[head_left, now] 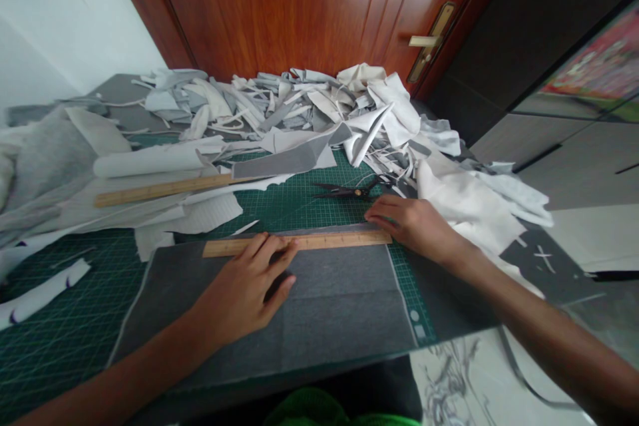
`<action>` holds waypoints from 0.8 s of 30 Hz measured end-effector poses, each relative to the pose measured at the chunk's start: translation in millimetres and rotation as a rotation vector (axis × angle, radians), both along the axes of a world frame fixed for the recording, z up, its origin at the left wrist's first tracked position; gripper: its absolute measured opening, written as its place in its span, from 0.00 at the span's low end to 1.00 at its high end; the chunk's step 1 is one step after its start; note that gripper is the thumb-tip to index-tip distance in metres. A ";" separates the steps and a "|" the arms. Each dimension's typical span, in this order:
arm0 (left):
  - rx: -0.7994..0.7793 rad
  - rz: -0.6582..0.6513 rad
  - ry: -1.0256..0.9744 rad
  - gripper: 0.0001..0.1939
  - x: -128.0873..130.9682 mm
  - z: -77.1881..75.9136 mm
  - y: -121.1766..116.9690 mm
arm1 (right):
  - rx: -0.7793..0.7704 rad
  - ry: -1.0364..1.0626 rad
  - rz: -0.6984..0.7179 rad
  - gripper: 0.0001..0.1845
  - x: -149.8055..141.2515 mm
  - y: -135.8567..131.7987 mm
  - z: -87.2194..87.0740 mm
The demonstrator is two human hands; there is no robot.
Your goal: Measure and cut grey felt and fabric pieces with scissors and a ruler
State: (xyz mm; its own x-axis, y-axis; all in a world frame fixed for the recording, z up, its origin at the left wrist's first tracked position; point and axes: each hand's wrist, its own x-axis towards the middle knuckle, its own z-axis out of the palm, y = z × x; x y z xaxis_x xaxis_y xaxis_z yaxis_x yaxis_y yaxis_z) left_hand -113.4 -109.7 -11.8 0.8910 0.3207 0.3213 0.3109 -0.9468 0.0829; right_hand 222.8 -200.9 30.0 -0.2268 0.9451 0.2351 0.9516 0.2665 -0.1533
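In the head view, we had our left hand (249, 286) spread, fingers apart, its fingertips pressing on a straight, pale wooden ruler (334, 240) near the middle. That ruler lay crosswise along the far part of a dark grey rectangular cloth (339, 299), with a narrow band of the cloth showing beyond it. Our right hand (417, 226) was at the ruler's right end, its thumb and fingers drawn close together; we could not tell whether they pinched anything. The cloth lay flat over a green gridded cutting mat (279, 205), which rested on a dark grey worktop (459, 293). Just beyond our right hand we saw a pair of black metal scissors (342, 192), blades slightly parted and pointing left. A second pale wooden ruler (160, 190) lay on off-white fabric to our left, near a white fabric roll (150, 161). Across the back we saw a heap of white and grey fabric scraps (299, 100), before a reddish-brown wooden door (279, 6).
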 end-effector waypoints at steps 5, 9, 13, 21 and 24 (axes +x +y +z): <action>-0.007 0.005 -0.006 0.22 0.7 -0.2 -0.3 | -0.074 0.125 0.121 0.11 -43.5 28.4 -15.0; -0.034 0.005 0.001 0.23 1.2 0.1 -1.3 | -0.085 0.155 0.174 0.10 -61.9 38.8 -24.0; -0.044 0.003 0.008 0.23 1.3 0.7 -1.6 | -0.076 0.149 0.200 0.11 -70.9 41.8 -24.5; -0.049 -0.002 0.000 0.21 0.8 1.1 -1.4 | -0.105 0.094 0.187 0.12 -83.9 45.4 -20.7; -0.088 0.008 0.005 0.21 0.7 2.2 -1.3 | -0.104 0.075 0.192 0.13 -76.2 42.5 -20.1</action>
State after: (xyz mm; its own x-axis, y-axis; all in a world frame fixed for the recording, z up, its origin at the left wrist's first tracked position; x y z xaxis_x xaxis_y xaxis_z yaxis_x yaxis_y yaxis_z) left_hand -112.7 -111.0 -9.6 0.8899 0.3545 0.2872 0.3190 -0.9335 0.1637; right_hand 146.6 -158.4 9.9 -0.3907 0.9062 0.1617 0.8697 0.4209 -0.2579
